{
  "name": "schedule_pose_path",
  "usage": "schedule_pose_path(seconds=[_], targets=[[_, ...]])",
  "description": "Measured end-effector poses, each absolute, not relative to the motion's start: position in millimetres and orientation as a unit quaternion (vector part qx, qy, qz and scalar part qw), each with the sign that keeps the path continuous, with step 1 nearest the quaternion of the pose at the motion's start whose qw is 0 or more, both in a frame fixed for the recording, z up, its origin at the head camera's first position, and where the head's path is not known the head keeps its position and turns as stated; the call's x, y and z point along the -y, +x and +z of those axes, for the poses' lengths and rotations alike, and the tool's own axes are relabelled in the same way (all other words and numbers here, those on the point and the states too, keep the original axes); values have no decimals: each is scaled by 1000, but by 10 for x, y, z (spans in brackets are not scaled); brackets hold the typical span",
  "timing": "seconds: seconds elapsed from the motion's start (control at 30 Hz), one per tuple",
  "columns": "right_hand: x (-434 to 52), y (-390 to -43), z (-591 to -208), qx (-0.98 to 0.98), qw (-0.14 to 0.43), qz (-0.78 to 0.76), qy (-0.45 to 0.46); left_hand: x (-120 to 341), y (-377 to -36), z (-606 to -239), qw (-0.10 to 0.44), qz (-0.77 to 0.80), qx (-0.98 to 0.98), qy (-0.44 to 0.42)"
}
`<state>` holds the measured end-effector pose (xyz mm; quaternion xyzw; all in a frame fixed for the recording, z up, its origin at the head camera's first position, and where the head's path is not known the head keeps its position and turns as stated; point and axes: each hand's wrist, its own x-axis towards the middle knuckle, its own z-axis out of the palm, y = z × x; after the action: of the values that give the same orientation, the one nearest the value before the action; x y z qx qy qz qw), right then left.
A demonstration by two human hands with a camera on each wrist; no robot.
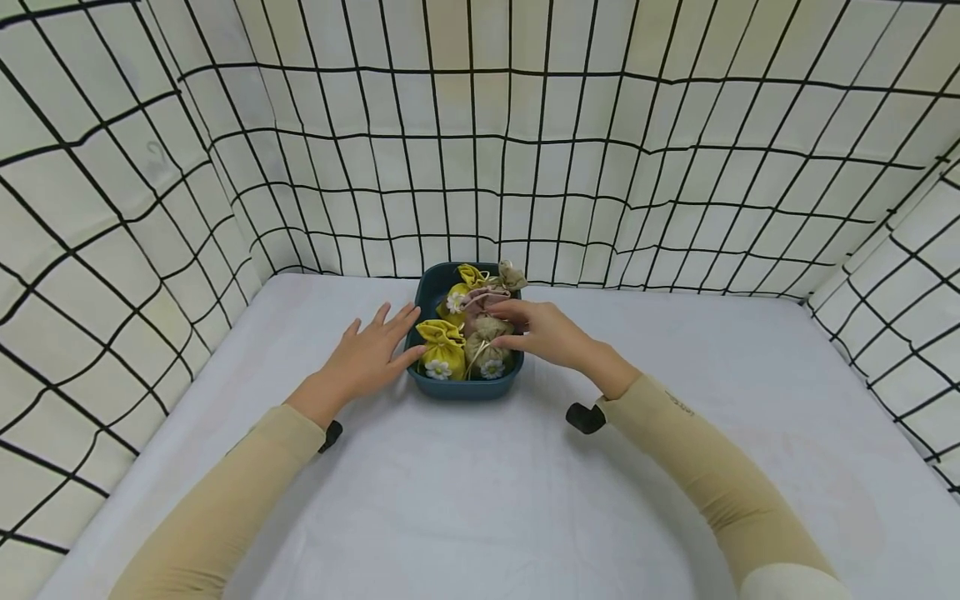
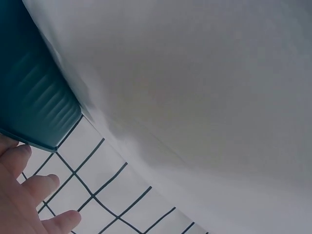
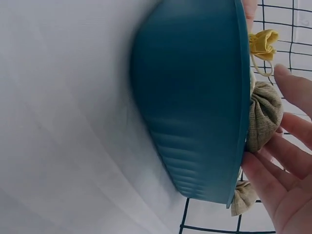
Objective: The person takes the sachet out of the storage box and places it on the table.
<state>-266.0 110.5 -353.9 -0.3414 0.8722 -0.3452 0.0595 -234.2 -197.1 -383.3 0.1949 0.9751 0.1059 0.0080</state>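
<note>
Worktop: a plain white cloth covers the worktop (image 1: 480, 500), smooth apart from faint creases.
Room: cream panels crossed by a black wire grid (image 1: 600, 167) close it in at the back and both sides.
Basin: a dark teal plastic basin (image 1: 427, 296) stands at the far middle of the worktop, near the back panel, holding small drawstring pouches.
Pouches: a yellow pouch (image 1: 442, 348) with a white flower at the near left, a beige pouch (image 1: 487, 346) beside it, more yellow, pink and beige ones behind.
Left hand: the left hand (image 1: 371, 354) lies with fingers straight and spread, its fingertips against the basin's left rim, holding nothing.
Right hand: the right hand (image 1: 543, 333) reaches over the right rim, fingers loosely extended and resting on the beige pouch; no grip shows.
Writing: a small mark on the right sleeve (image 1: 678, 404), too small to read.
</note>
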Motion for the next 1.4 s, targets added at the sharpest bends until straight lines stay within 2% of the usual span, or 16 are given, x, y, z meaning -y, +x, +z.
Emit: schedule_pose_path(seconds=[0.47, 1.1, 1.4], targets=[[-1012, -2732, -3405, -898, 108, -266, -334, 2041, -2328, -3808, 20, 103, -972, 213], [-928, -2761, -3411, -889, 129, -282, -336, 2078, -2339, -3810, 38, 111, -968, 220], [-917, -2781, -3403, -888, 157, -281, -329, 2072, -2341, -3800, 38, 115, -968, 221]])
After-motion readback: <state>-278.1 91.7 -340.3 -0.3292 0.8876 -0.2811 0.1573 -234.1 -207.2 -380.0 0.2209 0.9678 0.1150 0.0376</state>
